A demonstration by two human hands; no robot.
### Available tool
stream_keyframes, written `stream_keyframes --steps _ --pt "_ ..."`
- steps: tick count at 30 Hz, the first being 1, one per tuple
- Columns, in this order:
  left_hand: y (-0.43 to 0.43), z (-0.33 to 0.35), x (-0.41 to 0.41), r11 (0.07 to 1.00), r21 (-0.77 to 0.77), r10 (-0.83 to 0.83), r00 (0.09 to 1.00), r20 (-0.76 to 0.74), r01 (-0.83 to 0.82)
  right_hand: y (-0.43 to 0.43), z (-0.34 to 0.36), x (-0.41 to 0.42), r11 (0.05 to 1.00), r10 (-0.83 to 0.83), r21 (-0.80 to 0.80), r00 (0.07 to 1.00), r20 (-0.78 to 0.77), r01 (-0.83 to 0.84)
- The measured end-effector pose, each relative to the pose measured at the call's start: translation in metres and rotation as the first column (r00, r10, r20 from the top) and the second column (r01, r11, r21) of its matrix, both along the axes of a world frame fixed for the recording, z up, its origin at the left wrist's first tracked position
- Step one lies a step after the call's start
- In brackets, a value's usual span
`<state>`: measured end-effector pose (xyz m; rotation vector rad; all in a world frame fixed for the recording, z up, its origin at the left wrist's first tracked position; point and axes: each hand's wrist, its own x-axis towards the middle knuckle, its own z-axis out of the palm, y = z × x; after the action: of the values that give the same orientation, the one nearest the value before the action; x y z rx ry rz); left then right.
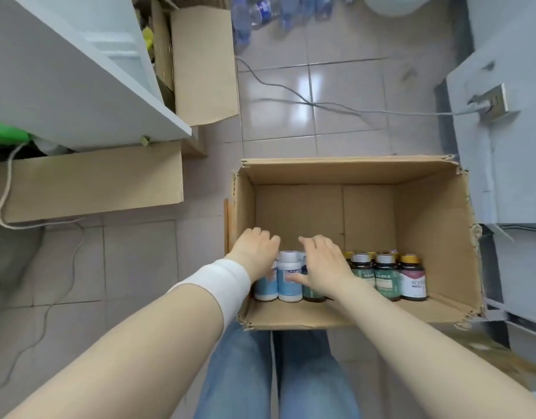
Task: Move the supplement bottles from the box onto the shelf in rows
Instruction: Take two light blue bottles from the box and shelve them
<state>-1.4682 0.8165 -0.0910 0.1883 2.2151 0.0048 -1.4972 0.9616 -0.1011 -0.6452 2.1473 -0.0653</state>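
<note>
Both hands reaching into the cardboard box for the white supplement bottles.

The white, blue-labelled bottles stand upright at the box's near wall, toward seven o'clock of its floor; dark green-labelled bottles and a pink-labelled one stand beside them toward five o'clock. We judge the task well along, since most of the box floor is bare, though the white shelf at ten o'clock shows us no placed rows. Our left hand curls over the leftmost white bottles and our right hand lies spread across the next ones, thumb on a label; both look loosely open, closing in but not yet clamped. A white wrap bands the left wrist.
</note>
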Motion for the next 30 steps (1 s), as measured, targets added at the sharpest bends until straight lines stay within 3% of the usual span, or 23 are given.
stream_keyframes --steps 5,10,17,21,25,27,30 --pt "0.006 -0.046 -0.018 0.997 -0.038 0.080 0.949 0.306 -0.071 0.003 -0.049 -0.007 0.994 0.105 -0.022 0.981 0.160 -0.103" --pt "0.005 -0.050 -0.033 0.982 -0.043 0.184 0.864 0.469 -0.186 0.004 -0.059 -0.006 0.998 0.046 -0.051 0.966 0.253 -0.035" --pt "-0.007 -0.041 -0.034 0.937 0.042 0.292 0.844 0.450 -0.347 0.006 -0.064 -0.006 0.984 -0.133 -0.073 0.935 0.329 0.165" --pt "-0.012 -0.030 -0.037 0.906 0.124 0.341 0.870 0.356 -0.405 0.017 -0.060 -0.003 0.905 -0.331 -0.141 0.873 0.359 0.401" --pt "-0.020 -0.007 -0.046 0.867 0.199 0.415 0.882 0.222 -0.457 0.025 -0.041 -0.004 0.819 -0.428 -0.219 0.819 0.382 0.530" --pt "-0.026 0.012 -0.052 0.822 0.267 0.484 0.864 0.138 -0.503 0.032 -0.026 -0.005 0.742 -0.491 -0.250 0.758 0.428 0.622" --pt "-0.032 0.052 -0.060 0.697 0.438 0.603 0.794 0.068 -0.567 0.047 0.008 -0.005 0.531 -0.616 -0.262 0.579 0.534 0.806"
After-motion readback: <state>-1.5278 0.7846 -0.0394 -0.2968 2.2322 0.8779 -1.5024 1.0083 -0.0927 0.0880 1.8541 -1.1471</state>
